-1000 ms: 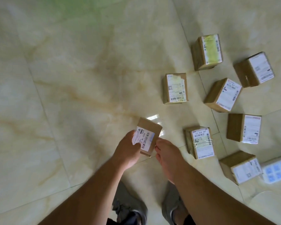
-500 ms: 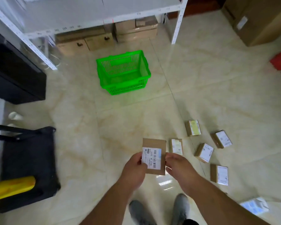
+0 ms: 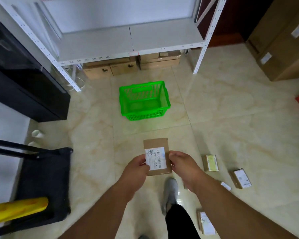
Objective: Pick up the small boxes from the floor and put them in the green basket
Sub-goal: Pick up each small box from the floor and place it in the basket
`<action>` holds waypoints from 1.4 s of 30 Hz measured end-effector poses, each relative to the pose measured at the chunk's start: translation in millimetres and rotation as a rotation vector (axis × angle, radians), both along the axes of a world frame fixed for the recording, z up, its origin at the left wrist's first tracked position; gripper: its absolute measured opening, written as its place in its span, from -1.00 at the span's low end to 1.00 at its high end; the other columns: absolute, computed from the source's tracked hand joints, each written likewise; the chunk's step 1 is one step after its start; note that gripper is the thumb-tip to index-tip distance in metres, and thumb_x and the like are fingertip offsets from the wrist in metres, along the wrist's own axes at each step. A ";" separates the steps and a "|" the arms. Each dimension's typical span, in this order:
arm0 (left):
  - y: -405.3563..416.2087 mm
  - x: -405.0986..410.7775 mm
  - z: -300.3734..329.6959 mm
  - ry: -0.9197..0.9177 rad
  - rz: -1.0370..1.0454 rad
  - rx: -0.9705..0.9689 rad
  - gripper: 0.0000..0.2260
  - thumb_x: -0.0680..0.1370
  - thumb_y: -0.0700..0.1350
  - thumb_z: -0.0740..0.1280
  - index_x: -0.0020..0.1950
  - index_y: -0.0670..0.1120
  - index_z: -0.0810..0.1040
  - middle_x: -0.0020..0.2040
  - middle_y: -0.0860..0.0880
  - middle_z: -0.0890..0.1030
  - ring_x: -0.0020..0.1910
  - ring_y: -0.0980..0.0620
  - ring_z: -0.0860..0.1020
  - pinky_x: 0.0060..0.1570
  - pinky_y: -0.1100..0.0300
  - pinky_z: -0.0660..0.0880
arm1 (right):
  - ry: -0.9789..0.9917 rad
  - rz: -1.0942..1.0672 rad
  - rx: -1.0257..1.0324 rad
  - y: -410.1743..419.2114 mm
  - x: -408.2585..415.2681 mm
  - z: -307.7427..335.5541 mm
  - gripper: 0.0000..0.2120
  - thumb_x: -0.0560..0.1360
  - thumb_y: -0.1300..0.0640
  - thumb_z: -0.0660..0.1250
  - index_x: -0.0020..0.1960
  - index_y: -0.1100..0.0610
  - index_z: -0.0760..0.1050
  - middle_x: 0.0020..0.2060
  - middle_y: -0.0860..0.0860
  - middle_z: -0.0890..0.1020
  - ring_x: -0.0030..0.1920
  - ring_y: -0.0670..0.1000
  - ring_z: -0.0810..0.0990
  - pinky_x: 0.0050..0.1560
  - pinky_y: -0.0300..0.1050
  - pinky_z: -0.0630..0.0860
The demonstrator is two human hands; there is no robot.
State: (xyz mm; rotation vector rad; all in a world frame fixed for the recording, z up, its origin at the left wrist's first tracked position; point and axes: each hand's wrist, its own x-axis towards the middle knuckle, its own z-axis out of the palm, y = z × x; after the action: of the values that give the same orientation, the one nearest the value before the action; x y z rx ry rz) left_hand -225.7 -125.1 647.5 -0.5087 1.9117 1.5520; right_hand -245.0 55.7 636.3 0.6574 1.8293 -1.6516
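Note:
A small brown cardboard box [image 3: 156, 145] with a white barcode label is held in front of me at waist height. My left hand [image 3: 136, 168] grips its left edge and my right hand [image 3: 181, 163] grips its right edge. The green basket [image 3: 133, 111] stands on the tiled floor ahead of the box, in front of a white shelf, and looks empty. Several more small boxes lie on the floor to my right, among them one with a yellowish label [image 3: 211, 162], one with a white label [image 3: 241, 178] and one near my leg [image 3: 205, 222].
A white metal shelf rack [image 3: 128, 44] with brown cartons [image 3: 121, 68] under it stands behind the basket. A black cabinet [image 3: 24, 90] is at the left, a black bag on a frame [image 3: 45, 183] and a yellow roll [image 3: 19, 208] at the lower left. Large cartons [image 3: 281, 45] stand at the right.
I have lifted the box off the floor with both hands, stood up and stepped toward the basket, which is now closer. The boxes on the floor have fallen back to my right.

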 end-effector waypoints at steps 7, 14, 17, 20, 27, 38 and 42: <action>18.2 -99.5 -10.0 -0.067 0.127 -0.001 -0.53 0.42 -0.23 0.19 0.14 0.19 0.69 0.11 0.13 0.74 0.18 0.06 0.66 0.33 -0.10 0.50 | -0.022 0.087 -0.010 17.2 -112.1 -17.8 -0.67 0.59 0.12 0.14 0.08 0.09 0.68 0.00 0.02 0.76 0.11 0.03 0.70 0.33 0.13 0.51; 18.5 -187.4 -13.1 -0.056 0.171 0.050 -0.53 0.44 -0.23 0.19 0.11 0.25 0.69 0.11 0.12 0.74 0.17 0.08 0.67 0.34 -0.06 0.49 | -0.027 0.138 0.020 16.8 -212.6 -19.1 -0.68 0.56 0.08 0.17 0.09 0.04 0.70 -0.02 -0.02 0.77 0.11 0.02 0.69 0.32 0.14 0.52; 8.4 -226.9 -13.1 -0.054 0.183 0.068 -0.54 0.43 -0.23 0.20 0.11 0.21 0.70 0.10 0.11 0.74 0.14 0.09 0.68 0.28 -0.02 0.53 | -0.031 0.177 0.047 7.0 -255.3 -15.1 -0.67 0.52 0.09 0.17 0.02 0.02 0.71 -0.04 -0.02 0.77 0.11 0.05 0.69 0.30 0.16 0.53; -6.4 -268.4 -16.5 -0.075 0.218 0.093 -0.52 0.44 -0.26 0.18 0.01 0.26 0.72 0.06 0.10 0.75 0.10 0.10 0.70 0.12 0.10 0.56 | -0.025 0.205 0.090 -7.3 -299.7 -13.4 -0.66 0.52 0.09 0.15 0.01 0.01 0.71 -0.06 -0.03 0.77 0.10 0.05 0.69 0.29 0.13 0.54; -44.1 -358.1 -38.5 -0.108 0.281 0.119 -0.59 0.54 -0.32 0.18 -0.06 0.12 0.72 0.01 0.09 0.76 0.05 0.12 0.70 0.17 0.08 0.58 | -0.041 0.204 0.131 -51.7 -388.9 -29.1 -0.67 0.61 0.12 0.14 0.12 0.08 0.69 0.04 0.03 0.75 0.14 0.05 0.68 0.33 0.15 0.50; -60.2 -473.3 -52.5 -0.170 0.404 0.149 -0.68 0.67 -0.27 0.18 -0.07 0.07 0.63 -0.05 0.09 0.72 -0.20 0.32 0.66 -0.26 0.39 0.54 | -0.080 0.322 0.138 -71.9 -518.2 -54.1 -0.70 0.60 0.07 0.19 0.07 0.05 0.70 0.03 -0.02 0.75 0.10 0.03 0.69 0.17 0.07 0.58; -55.1 -518.6 -66.9 -0.197 0.479 0.118 -0.73 0.67 -0.28 0.19 0.06 0.01 0.61 0.05 -0.03 0.70 -0.09 0.22 0.63 -0.29 0.41 0.54 | -0.110 0.402 0.120 -76.6 -570.0 -76.1 -0.68 0.56 0.05 0.18 -0.06 -0.11 0.73 -0.09 -0.13 0.78 -0.06 -0.13 0.73 -0.06 -0.12 0.57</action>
State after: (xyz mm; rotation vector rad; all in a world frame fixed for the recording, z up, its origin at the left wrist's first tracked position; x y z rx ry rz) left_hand -744.2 -180.3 580.6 -1.0841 1.6095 1.8146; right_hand -815.0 -20.9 560.2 0.3873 1.8458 -1.2291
